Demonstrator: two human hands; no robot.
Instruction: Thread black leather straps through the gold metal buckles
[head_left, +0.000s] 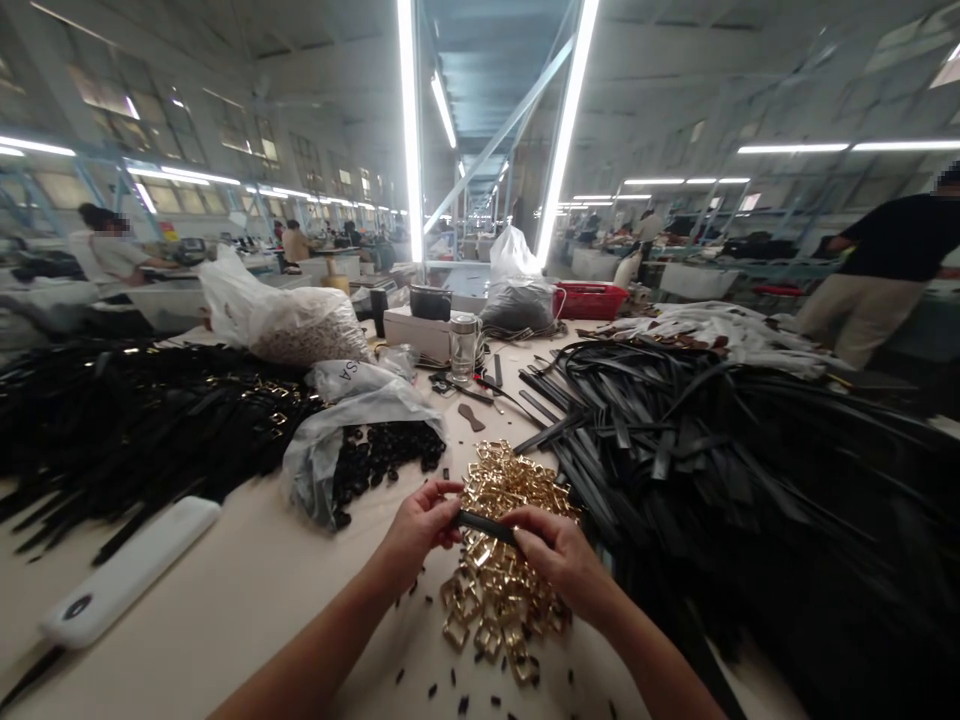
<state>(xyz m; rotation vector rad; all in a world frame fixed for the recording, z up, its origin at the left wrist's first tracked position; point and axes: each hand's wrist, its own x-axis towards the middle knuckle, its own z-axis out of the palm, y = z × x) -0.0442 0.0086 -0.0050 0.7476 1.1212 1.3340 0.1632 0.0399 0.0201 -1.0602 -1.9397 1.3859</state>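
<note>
Between my two hands runs a black strap, held just above a heap of gold metal buckles. My left hand pinches one end of the strap between thumb and fingers. On the other side, my right hand grips it with thumb and fingertips. Small black loops spill from a clear plastic bag to the left of the buckles. A large pile of black straps lies to the right. Small dark bits are scattered near the buckles.
Straps with gold buckles are piled at left, behind a white corded device. Farther back are a glass jar, a stuffed plastic bag and a red basket. A person stands at far right; others work behind.
</note>
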